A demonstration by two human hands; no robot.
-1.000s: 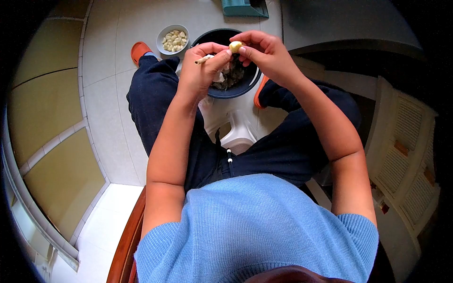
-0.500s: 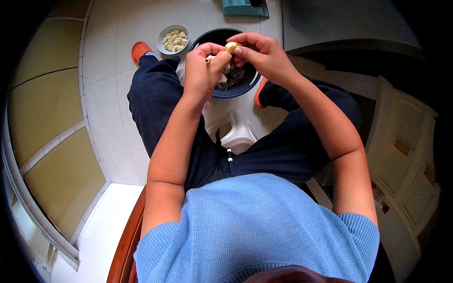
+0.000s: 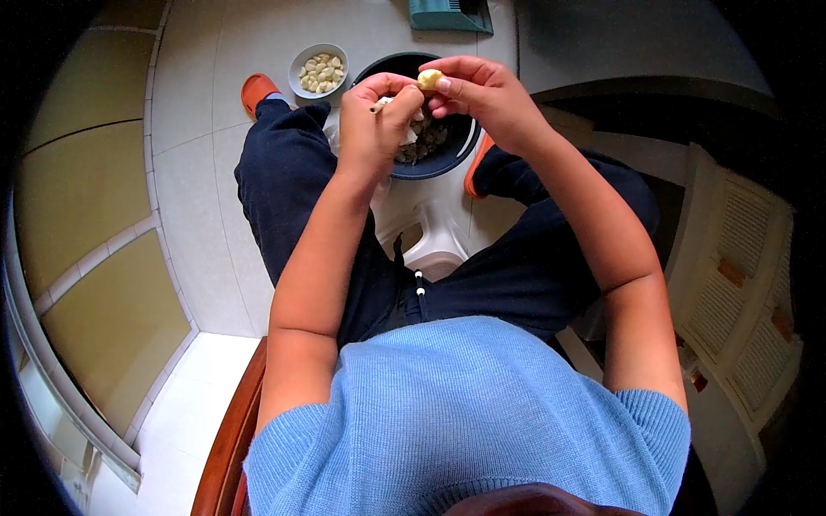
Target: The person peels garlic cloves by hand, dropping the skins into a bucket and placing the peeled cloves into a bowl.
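My right hand [image 3: 486,93] pinches a pale yellow garlic clove [image 3: 429,79] between thumb and fingers, above a dark bucket [image 3: 469,148]. Close beside it, my left hand [image 3: 375,120] is curled round a garlic bulb [image 3: 377,107], whose dry stem pokes out past the fingers with some white papery skin. The fingertips of my left hand are at the lower left of the clove; whether they touch it is hard to tell. Inside the bucket lie garlic skins [image 3: 423,144], partly hidden by my hands.
Left of the bucket, a white bowl [image 3: 295,76] of peeled garlic cloves stands on the tiled floor [image 3: 194,163]. A teal dustpan [image 3: 449,15] lies beyond. My knees and orange shoes flank the bucket, and a white plastic stool [image 3: 434,236] is between my legs.
My right hand has shifted slightly up and to the right with the clove, which now shows a paler surface. My left hand stays nearly in place, still holding the bulb.
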